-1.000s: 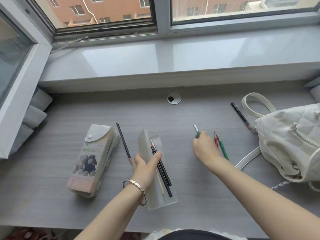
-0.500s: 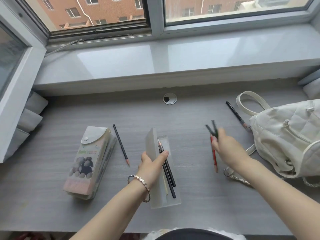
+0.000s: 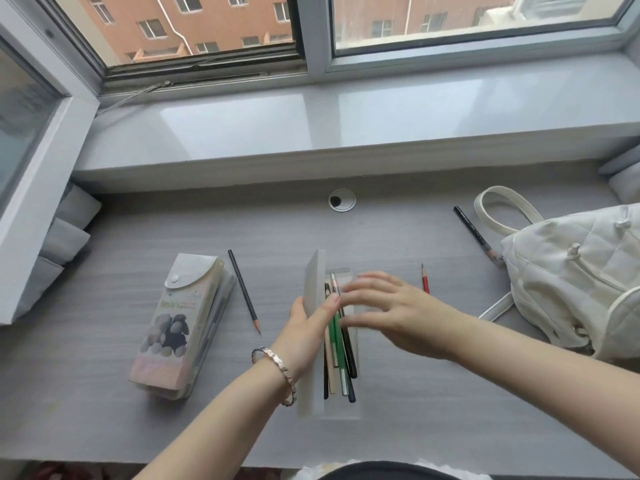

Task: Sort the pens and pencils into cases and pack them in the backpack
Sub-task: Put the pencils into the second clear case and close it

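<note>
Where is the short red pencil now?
In the head view, the short red pencil lies on the grey desk, right of centre, between the open translucent case and the white quilted backpack.

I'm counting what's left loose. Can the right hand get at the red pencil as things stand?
Probably yes: the red pencil lies on the desk right beside the right hand, nothing else in the way, and that hand looks empty.

Grey wood-grain surface (image 3: pixel 104 393), spanning the full width. Round cable grommet (image 3: pixel 341 200) set into it near the rear edge. Glossy pale sill (image 3: pixel 346 119) directly behind, one step higher. White-framed windows (image 3: pixel 313 32) above the sill; red brick building (image 3: pixel 214 19) visible through the glass. Grey cushions (image 3: pixel 67 233) stacked at the left end, below the side window.
</note>
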A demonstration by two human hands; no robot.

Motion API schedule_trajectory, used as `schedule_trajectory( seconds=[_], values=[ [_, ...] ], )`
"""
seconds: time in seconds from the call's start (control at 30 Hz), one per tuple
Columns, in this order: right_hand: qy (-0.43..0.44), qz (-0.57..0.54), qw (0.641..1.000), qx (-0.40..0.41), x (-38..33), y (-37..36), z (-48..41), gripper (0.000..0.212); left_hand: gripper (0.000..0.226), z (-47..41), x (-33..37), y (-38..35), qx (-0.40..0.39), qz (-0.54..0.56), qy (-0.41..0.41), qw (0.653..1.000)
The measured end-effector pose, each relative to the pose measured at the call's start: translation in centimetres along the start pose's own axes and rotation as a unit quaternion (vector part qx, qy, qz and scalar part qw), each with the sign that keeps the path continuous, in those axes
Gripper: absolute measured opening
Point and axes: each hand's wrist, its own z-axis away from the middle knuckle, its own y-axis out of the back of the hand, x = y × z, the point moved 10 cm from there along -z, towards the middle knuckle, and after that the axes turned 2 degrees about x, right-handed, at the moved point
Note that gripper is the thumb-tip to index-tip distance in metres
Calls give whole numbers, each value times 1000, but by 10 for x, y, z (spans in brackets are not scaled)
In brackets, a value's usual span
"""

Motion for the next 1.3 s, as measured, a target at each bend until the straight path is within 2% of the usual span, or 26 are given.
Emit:
schedule_trajectory(
  seconds=[0.07, 0.1, 0.17, 0.2, 0.23, 0.3, 0.43, 0.47, 0.53, 0.67, 0.73, 0.8, 0.93, 0.97, 1.0, 1.07, 1.13, 1.17, 1.23, 1.3],
  values=[
    [-190, -6, 981, 31, 47, 3, 21, 33, 61, -1, -1, 4, 11, -10, 5, 1000],
    [-327, -6, 945, 8, 79, -5, 42, 31, 63, -3, -3, 4, 14, -16, 9, 1000],
    [-561, -10, 818, -128, 117, -33, 102, 36, 66, -7, -6, 1, 13, -26, 17, 999],
    [-617, -21, 766, -181, 122, -43, 125, 39, 67, -10, -7, -2, 12, -28, 22, 999],
    [-644, -27, 741, -191, 124, -48, 139, 36, 69, -13, -9, -4, 12, -28, 27, 999],
    [-668, -32, 726, -161, 129, -49, 147, 29, 73, -19, -10, -7, 12, -28, 35, 999],
    [-675, -31, 722, -148, 149, -40, 138, 25, 73, -25, -4, -11, 12, -29, 32, 999],
    [-665, 0, 732, -147, 161, -30, 133, 24, 74, -26, -1, -12, 11, -26, 28, 999],
    [-632, 102, 742, -197, 186, -12, 125, 25, 87, -25, 5, -15, 4, -28, 19, 999],
    [-651, 162, 678, -300, 215, 0, 136, 38, 96, -27, 8, -16, 2, -35, 16, 999],
    [-684, 142, 651, -297, 218, -3, 147, 41, 98, -27, 8, -14, 3, -40, 17, 999],
    [-693, 102, 658, -276, 214, -15, 152, 36, 97, -28, 6, -11, 6, -39, 18, 999],
    [-656, -39, 730, -188, 185, -37, 127, 17, 77, -32, -4, -2, 19, -30, 27, 999],
    [-653, -94, 735, -155, 175, -38, 118, 15, 72, -32, -7, 0, 23, -31, 26, 999],
    [-658, -166, 726, -116, 164, -42, 111, 17, 69, -31, -8, 2, 26, -32, 26, 999],
    [-661, -334, 671, -35, 136, -44, 96, 24, 67, -29, -9, 6, 33, -32, 22, 999],
    [-627, -472, 620, 20, 109, -42, 78, 41, 67, -26, -9, 11, 44, -31, 17, 998],
    [-605, -514, 607, 34, 97, -41, 71, 43, 67, -25, -10, 13, 47, -29, 19, 998],
    [-581, -551, 596, 54, 79, -36, 60, 29, 71, -22, -14, 15, 48, -23, 23, 998],
    [-611, -542, 575, 55, 66, -35, 60, 3, 75, -21, -19, 19, 50, -14, 25, 998]
  ],
)
